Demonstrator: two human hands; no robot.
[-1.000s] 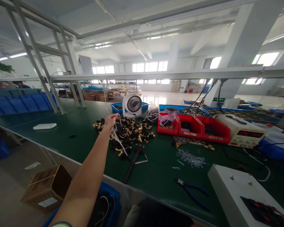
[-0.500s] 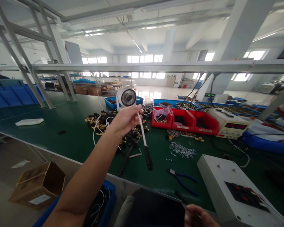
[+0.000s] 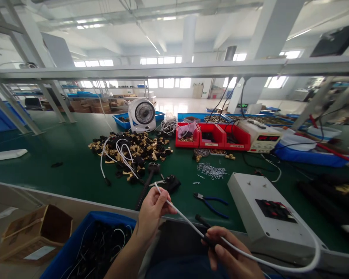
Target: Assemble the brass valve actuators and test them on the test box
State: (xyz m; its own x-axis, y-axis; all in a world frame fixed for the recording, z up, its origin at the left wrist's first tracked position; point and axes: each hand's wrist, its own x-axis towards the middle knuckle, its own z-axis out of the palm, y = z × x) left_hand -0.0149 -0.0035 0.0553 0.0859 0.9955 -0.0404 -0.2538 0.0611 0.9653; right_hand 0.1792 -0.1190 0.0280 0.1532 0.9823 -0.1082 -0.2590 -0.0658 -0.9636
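A white cable (image 3: 186,219) stretches between my two hands over the bench's front edge. My left hand (image 3: 155,207) pinches it, with a short end sticking out past the fingers. My right hand (image 3: 229,248) is closed around a black connector (image 3: 209,241) on the same cable, and the cable loops off to the right behind it. Another black rod-like end (image 3: 203,221) pokes out by the right fingers; its other part is hidden. Close to my left hand lie a black-handled hammer (image 3: 145,188) and a dark clamp-like object (image 3: 172,183). Blue-handled cutting pliers (image 3: 213,202) rest beyond my right hand.
Brass-and-black fittings (image 3: 145,145) are heaped mid-bench before a white fan (image 3: 144,113). Wire clips (image 3: 212,170), red bins (image 3: 211,135), a power supply (image 3: 261,135) and a grey switch box (image 3: 267,209) stand right. A blue crate (image 3: 84,236) of cables sits below left.
My left hand has come down and nearer from in front of the fan, bringing the cable. My right hand has moved up and now holds the cable's connector. The view has shifted right.
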